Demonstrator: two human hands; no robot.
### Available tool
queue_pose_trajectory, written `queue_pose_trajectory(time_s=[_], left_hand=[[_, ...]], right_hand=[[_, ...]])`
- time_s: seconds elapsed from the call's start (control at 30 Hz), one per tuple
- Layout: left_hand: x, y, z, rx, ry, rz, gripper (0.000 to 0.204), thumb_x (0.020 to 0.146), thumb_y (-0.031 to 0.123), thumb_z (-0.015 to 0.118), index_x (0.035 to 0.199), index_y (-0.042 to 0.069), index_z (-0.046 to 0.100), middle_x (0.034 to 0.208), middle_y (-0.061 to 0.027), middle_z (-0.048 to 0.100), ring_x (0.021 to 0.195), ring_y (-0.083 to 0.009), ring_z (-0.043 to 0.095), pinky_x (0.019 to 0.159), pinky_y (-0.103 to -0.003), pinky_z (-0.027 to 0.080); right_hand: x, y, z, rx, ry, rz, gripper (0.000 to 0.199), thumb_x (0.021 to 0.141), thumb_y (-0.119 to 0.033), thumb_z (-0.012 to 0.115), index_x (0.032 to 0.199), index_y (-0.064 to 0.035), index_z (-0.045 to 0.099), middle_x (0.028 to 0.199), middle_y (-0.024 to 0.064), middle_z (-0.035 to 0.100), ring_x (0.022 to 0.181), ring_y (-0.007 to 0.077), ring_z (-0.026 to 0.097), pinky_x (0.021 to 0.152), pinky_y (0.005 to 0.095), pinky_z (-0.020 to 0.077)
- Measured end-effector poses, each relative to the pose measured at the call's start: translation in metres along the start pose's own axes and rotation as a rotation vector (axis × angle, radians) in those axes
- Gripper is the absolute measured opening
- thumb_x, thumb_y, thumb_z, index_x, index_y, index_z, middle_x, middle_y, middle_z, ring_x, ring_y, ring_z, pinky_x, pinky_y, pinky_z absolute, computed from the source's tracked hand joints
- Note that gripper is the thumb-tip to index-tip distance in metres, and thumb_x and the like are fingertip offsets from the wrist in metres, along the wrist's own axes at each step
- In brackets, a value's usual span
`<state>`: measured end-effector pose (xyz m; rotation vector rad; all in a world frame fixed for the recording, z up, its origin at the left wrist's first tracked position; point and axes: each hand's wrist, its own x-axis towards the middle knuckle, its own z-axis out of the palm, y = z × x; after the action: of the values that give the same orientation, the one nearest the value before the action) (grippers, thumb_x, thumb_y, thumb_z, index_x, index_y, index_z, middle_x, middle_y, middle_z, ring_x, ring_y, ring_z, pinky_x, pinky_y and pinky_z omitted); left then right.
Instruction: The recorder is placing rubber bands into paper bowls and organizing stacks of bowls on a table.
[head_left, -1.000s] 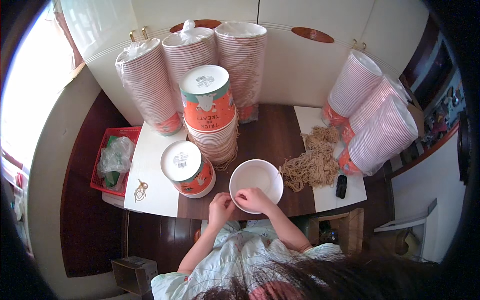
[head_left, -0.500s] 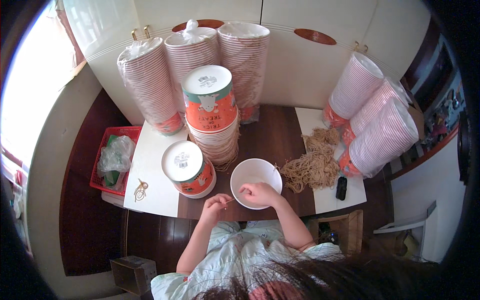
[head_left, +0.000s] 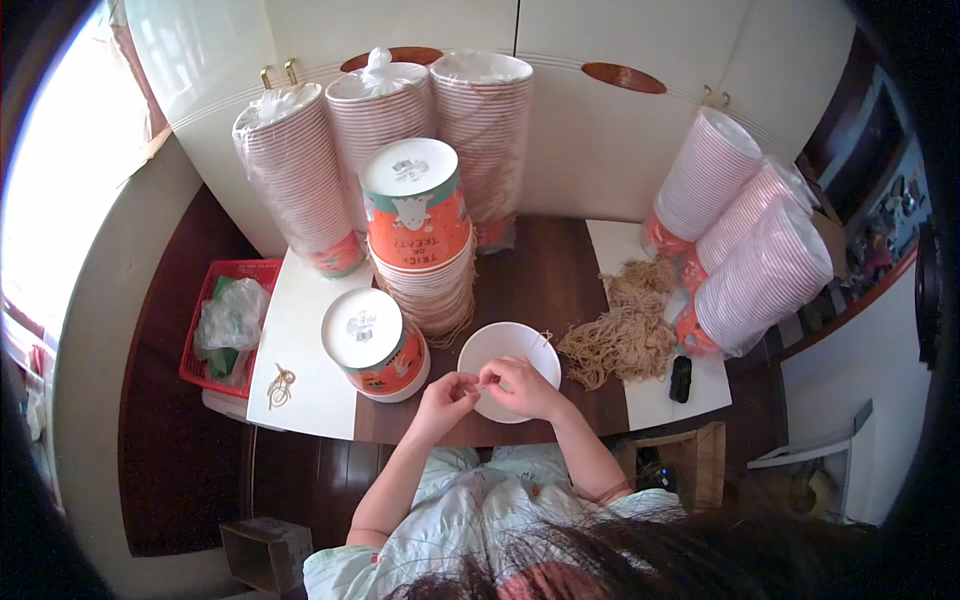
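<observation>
A white paper bucket (head_left: pixel 505 345) stands mouth up near the table's front edge. My left hand (head_left: pixel 448 404) is closed in a pinch at its near-left rim, on a thin tan cord that is mostly hidden by the fingers. Over the bucket's mouth my right hand (head_left: pixel 522 388) is pinched too, its fingertips almost meeting the left ones at the cord. A short cord end shows at the bucket's right rim. Just left, an upside-down orange and green printed bucket (head_left: pixel 390 365) sits with its white base up. Loose tan cords (head_left: pixel 625 335) lie in a heap to the right.
Behind stands a taller stack of upturned buckets (head_left: pixel 425 280). Plastic-wrapped bucket stacks rise at the back left (head_left: pixel 480 140) and the right (head_left: pixel 765 275). A black object (head_left: pixel 681 378) lies by the cords. Looped cord (head_left: pixel 280 387) and a red basket (head_left: pixel 192 345) are at left.
My left hand has moved right and up to the bucket's rim, close to my right hand. The stretch of cord seen between left hand and bucket is now mostly hidden.
</observation>
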<state>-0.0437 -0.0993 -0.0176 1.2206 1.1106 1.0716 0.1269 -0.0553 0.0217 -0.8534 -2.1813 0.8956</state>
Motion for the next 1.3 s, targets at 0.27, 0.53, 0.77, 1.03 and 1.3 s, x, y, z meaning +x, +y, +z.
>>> queue_pose_trajectory(time_s=[0.27,0.53,0.77,1.03,1.3], left_hand=[[-0.003,0.010,0.001,-0.065,-0.020,-0.086,0.009,0.082,0.006,0.056,0.089,0.000,0.055,0.076,0.0021,0.055,0.065,-0.0036,0.047,0.057,-0.017,0.038],[-0.003,0.018,-0.005,-0.271,-0.112,-0.217,0.008,0.084,0.009,0.056,0.086,0.002,0.054,0.074,0.0017,0.055,0.069,-0.0043,0.050,0.059,-0.016,0.038],[-0.002,0.003,-0.005,-0.202,-0.090,-0.018,0.007,0.085,0.009,0.053,0.087,0.003,0.049,0.078,-0.0008,0.055,0.071,-0.0079,0.054,0.063,-0.019,0.043],[0.003,0.000,-0.014,-0.259,-0.014,-0.128,0.006,0.082,0.003,0.054,0.085,0.002,0.049,0.076,-0.0023,0.057,0.077,-0.0092,0.057,0.067,-0.021,0.045],[-0.002,0.020,-0.019,0.132,-0.062,-0.059,0.009,0.080,0.003,0.058,0.083,0.001,0.049,0.073,-0.0018,0.057,0.067,-0.0063,0.053,0.056,-0.020,0.043]], right_hand=[[-0.010,0.009,0.004,-0.300,0.076,-0.040,0.010,0.072,-0.010,0.056,0.082,-0.0086,0.059,0.083,0.0006,0.059,0.084,0.0204,0.054,0.078,0.0368,0.0383],[-0.017,0.013,0.017,-0.230,0.086,-0.024,0.011,0.072,-0.016,0.059,0.081,-0.0103,0.062,0.091,0.0000,0.059,0.090,0.0195,0.053,0.086,0.0367,0.0345],[-0.018,0.008,0.013,-0.278,0.304,0.019,0.006,0.070,-0.014,0.062,0.074,-0.0106,0.061,0.091,0.0001,0.059,0.090,0.0199,0.052,0.086,0.0365,0.0350],[-0.029,-0.020,0.024,-0.347,0.215,-0.161,0.007,0.065,-0.012,0.063,0.072,-0.0119,0.060,0.088,-0.0009,0.059,0.089,0.0187,0.052,0.084,0.0372,0.0363],[-0.019,0.005,0.033,-0.312,0.183,-0.054,0.015,0.072,-0.027,0.064,0.073,-0.0123,0.059,0.077,-0.0004,0.059,0.080,0.0178,0.055,0.075,0.0350,0.0362]])
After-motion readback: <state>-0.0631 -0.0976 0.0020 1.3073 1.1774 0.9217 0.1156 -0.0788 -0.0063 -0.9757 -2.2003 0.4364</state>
